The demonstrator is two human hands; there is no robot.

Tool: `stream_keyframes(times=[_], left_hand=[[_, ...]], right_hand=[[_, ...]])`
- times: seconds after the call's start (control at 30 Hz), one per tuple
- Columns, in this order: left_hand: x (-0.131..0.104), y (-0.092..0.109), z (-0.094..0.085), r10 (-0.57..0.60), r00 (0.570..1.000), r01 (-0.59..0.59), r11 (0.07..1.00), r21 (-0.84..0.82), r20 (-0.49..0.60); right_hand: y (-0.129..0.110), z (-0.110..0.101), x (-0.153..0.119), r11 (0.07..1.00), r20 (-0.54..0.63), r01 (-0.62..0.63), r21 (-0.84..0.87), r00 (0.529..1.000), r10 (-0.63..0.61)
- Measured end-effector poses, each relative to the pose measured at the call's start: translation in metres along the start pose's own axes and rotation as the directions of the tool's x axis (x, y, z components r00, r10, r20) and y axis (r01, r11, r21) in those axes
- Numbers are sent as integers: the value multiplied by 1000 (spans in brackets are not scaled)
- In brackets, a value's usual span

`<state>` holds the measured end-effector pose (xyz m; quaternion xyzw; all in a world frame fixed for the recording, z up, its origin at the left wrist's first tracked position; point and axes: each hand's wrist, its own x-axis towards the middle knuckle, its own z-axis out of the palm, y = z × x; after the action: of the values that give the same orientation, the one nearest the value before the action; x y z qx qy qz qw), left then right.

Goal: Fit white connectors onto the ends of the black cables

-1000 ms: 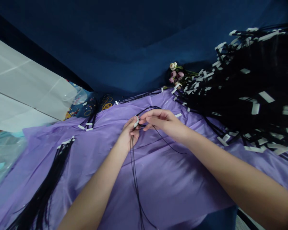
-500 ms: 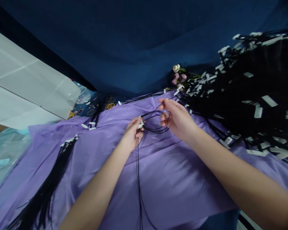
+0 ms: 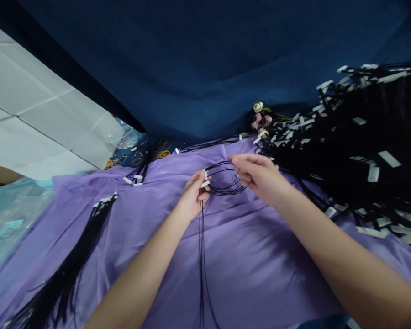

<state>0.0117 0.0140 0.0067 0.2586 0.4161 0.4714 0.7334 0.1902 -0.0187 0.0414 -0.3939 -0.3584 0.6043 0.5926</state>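
Observation:
My left hand [image 3: 195,192] pinches several thin black cords [image 3: 222,191] where white tags [image 3: 205,183] sit on them. From that grip the cords bow out to the right in loops, and loose strands hang down over the purple cloth [image 3: 260,256]. At the right side of the loops, my right hand [image 3: 255,176] is closed on the cords, thumb and index finger together at the upper strands. Its other fingers are curled, and what they hold inside is partly hidden.
A large heap of black cords with white tags [image 3: 373,173] fills the right. On the left lies a neat bundle of tagged cords [image 3: 85,242]. Artificial flowers [image 3: 260,119] rest by the dark blue curtain [image 3: 192,68]. Yellow rubber bands [image 3: 163,154] and clear plastic [image 3: 13,219] lie further left.
My right hand has gone from loosely spread fingers to a closed pinch on the looped cords. My left hand keeps its grip. The whole view has shifted slightly.

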Motion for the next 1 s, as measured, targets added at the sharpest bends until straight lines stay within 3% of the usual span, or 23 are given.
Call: stream_keyframes(times=[0.07, 0.13, 0.23, 0.7, 1.0], left_hand=[[1, -1, -1, 10, 1000, -10, 1000, -5, 13], [2, -1, -2, 13, 999, -13, 1000, -5, 31], [3, -2, -2, 3, 999, -2, 1000, -7, 36], [4, -2, -5, -25, 999, 26, 998, -52, 29], [3, -1, -6, -31, 1000, 31, 999, -24, -1]], right_hand=[[6, 2, -3, 964, 53, 61, -258, 997, -49], [11, 3, -4, 861, 95, 177, -476, 984, -150], [15, 3, -4, 748, 114, 249, -615, 967, -228], [14, 1, -3, 737, 25, 209, -643, 967, -252], [14, 1, -3, 729, 29, 204, -654, 969, -245]])
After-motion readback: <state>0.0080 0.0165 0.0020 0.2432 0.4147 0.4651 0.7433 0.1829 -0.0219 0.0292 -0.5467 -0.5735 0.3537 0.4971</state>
